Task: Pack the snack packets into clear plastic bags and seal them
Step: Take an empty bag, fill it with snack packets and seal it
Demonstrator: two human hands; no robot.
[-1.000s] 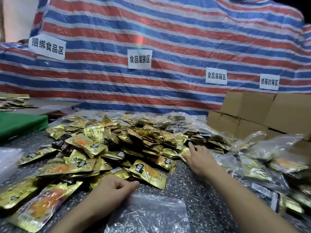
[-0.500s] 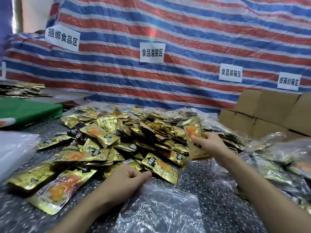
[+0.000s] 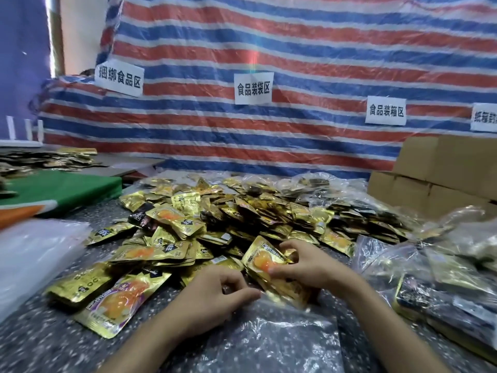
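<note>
Packets (image 3: 262, 261) are being pinched by the right hand (image 3: 312, 267) while the left hand (image 3: 212, 294) is seemingly pinching the clear bag (image 3: 269, 340) at its mouth (blurred), which wants holding wide.

Seen from a single wide-angle camera worn on the person's head, looking forward and down over the worktop (image 3: 32, 343); both forearms enter from the bottom edge; the left hand (image 3: 212, 294) and right hand (image 3: 309, 267) sit low and centre, near the lens; the orange picture on the held packet (image 3: 262, 261) in the right hand reads plainly; the clear bag (image 3: 269, 340) under the hands runs out at the bottom edge; beyond the hands lies the packet heap (image 3: 242, 211), then the striped tarpaulin (image 3: 295, 63); right of the hands, cardboard boxes (image 3: 443, 168) are cut by the frame.
</note>
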